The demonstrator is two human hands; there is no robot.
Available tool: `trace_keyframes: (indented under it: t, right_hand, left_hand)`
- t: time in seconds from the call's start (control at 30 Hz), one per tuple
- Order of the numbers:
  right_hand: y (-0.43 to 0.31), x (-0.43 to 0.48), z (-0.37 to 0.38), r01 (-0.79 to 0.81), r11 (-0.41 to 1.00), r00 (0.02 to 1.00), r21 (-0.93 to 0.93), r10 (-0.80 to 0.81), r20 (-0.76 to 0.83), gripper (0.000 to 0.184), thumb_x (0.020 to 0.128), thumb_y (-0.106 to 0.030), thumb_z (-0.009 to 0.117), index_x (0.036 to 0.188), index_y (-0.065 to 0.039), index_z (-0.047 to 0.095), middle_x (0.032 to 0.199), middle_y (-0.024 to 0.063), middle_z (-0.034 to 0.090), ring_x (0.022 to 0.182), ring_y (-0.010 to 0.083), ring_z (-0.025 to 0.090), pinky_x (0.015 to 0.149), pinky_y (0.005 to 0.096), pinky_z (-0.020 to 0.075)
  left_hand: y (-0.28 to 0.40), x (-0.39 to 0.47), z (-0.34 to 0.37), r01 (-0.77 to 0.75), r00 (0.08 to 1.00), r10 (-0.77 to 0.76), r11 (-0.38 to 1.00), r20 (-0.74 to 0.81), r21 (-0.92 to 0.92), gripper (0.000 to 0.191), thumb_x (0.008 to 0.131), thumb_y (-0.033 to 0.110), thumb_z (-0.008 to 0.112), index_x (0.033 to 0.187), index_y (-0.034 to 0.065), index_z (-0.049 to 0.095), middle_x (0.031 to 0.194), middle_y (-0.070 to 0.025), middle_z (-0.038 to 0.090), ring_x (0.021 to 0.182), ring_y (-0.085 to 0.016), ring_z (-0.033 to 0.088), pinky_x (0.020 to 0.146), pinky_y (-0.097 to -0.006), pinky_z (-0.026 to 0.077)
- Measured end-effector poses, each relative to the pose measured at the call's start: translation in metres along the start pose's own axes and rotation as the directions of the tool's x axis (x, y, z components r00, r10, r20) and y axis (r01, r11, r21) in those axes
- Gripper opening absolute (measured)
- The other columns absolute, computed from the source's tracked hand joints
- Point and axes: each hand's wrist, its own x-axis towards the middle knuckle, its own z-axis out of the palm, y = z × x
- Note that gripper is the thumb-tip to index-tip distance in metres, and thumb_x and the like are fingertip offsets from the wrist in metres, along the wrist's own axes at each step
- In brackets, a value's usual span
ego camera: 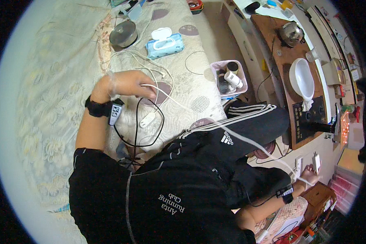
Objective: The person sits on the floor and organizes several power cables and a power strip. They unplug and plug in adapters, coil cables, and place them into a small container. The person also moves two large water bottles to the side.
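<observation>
My left hand (137,85) is over the quilted bed cover (183,76), pinching a thin white cable (170,97) between thumb and fingers. More of this white cable lies in loose loops beyond the hand. A white plug-like end piece (148,120) rests on the cover just below it. From the left hand the cable stretches across my lap, blurred, towards my right hand (311,176). That hand is far out at the right, with its fingers around a white plug (315,163) whose prongs show. Close by is a white socket strip (298,166).
On the bed lie a wet-wipes pack (164,45) with its lid up and a lidded round pot (123,34). Beside the bed stands a bin (244,87) holding bottles. A wooden counter (280,61) carries a metal kettle (291,34), a white bowl (302,77) and an induction cooker (308,117).
</observation>
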Motion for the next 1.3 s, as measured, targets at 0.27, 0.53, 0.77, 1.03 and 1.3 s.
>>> trace_keyframes:
  t: [0.27,0.53,0.77,1.03,1.3]
  right_hand:
    - [0.001,0.041,-0.108,-0.085,0.926,0.995,0.368,0.099,-0.019,0.074,0.101,-0.056,0.029,0.118,0.01,0.059,0.097,0.0212,0.062,0.078,0.0269,0.052,0.066,0.0363,0.0434]
    - [0.018,0.04,-0.142,-0.125,0.886,0.992,0.447,0.115,0.05,0.079,0.101,-0.06,0.026,0.123,0.011,0.055,0.103,0.023,0.06,0.079,0.0277,0.051,0.066,0.0365,0.0431]
    - [0.035,0.035,-0.143,-0.237,0.749,0.971,0.619,0.167,0.17,0.072,0.1,-0.052,0.036,0.134,0.01,0.048,0.109,0.0208,0.059,0.08,0.0266,0.049,0.067,0.0361,0.0426]
    - [0.004,-0.008,-0.085,-0.203,0.586,0.975,0.785,0.049,0.215,0.017,0.094,-0.017,0.062,0.1,-0.002,0.062,0.093,0.014,0.064,0.08,0.0238,0.055,0.064,0.0338,0.0444]
    - [0.056,0.037,-0.078,0.093,0.503,0.966,0.86,0.163,-0.2,0.012,0.092,-0.017,0.064,0.097,-0.007,0.059,0.08,0.0053,0.059,0.071,0.0157,0.054,0.063,0.03,0.0408]
  left_hand:
    - [-0.087,-0.055,-0.027,0.307,0.815,-0.306,0.948,-0.492,-0.082,0.036,0.083,0.032,0.072,0.102,0.0018,0.074,0.09,-0.0094,0.072,0.084,-0.019,0.065,0.078,-0.0318,0.05]
    - [-0.093,-0.073,-0.03,0.347,0.933,-0.319,0.92,-0.166,0.183,0.069,0.073,0.051,0.079,0.119,0.0003,0.067,0.105,-0.0142,0.071,0.096,-0.026,0.066,0.087,-0.0347,0.05]
    - [-0.095,0.058,0.063,0.325,0.943,-0.333,0.933,0.029,0.156,0.069,0.089,0.06,0.058,0.114,-0.0032,0.067,0.107,-0.0165,0.071,0.097,-0.025,0.066,0.087,-0.0391,0.05]
    - [0.029,0.117,0.085,0.189,0.954,-0.047,0.862,-0.297,0.47,0.048,0.09,0.044,0.063,0.108,0.0003,0.069,0.099,-0.0208,0.07,0.092,-0.034,0.067,0.083,-0.0411,0.052]
    - [0.291,0.224,0.163,-0.665,0.742,0.633,0.737,0.22,0.123,0.038,0.1,0.035,0.054,0.109,0.0011,0.068,0.096,-0.013,0.07,0.09,-0.022,0.067,0.082,-0.0347,0.051]
